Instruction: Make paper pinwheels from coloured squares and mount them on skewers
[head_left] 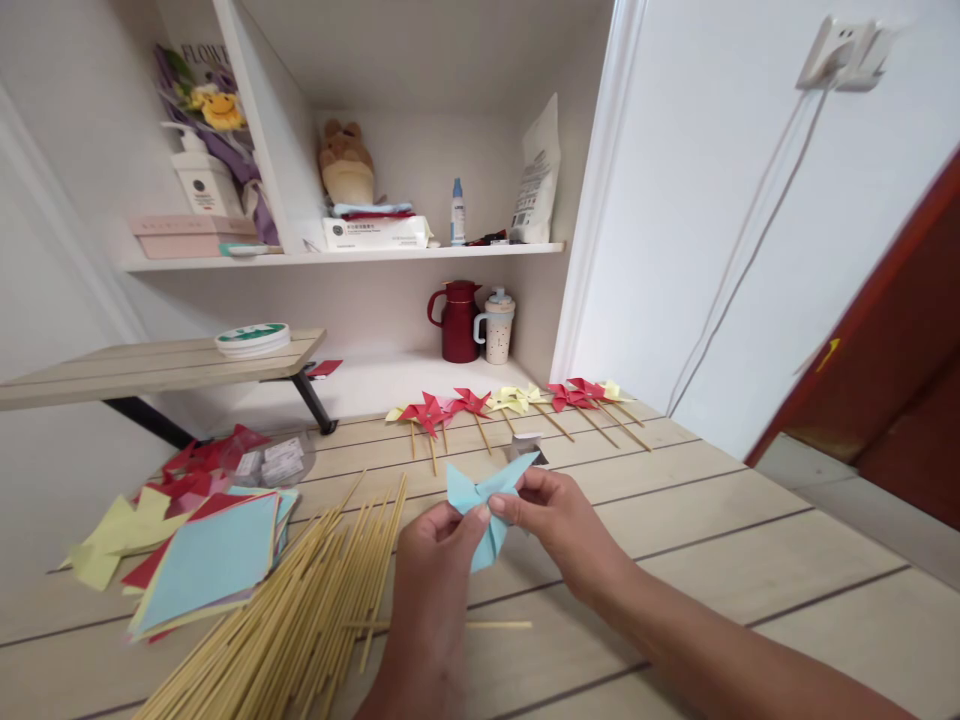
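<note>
While we hold the blue paper pinwheel [484, 505] up over the table [712, 540], our left hand [435, 550] and right hand [559, 520] both pinch its middle with closed fingertips. Wooden sticks [315, 600] lie left of our hands; finished pinwheels [517, 405], maybe ten, lie behind.

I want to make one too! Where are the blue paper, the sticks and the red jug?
blue paper [484, 505], head view, on its folded middle, between both hands.
sticks [315, 590], head view, on the middle of the pile.
red jug [459, 325], head view, on its body.
</note>
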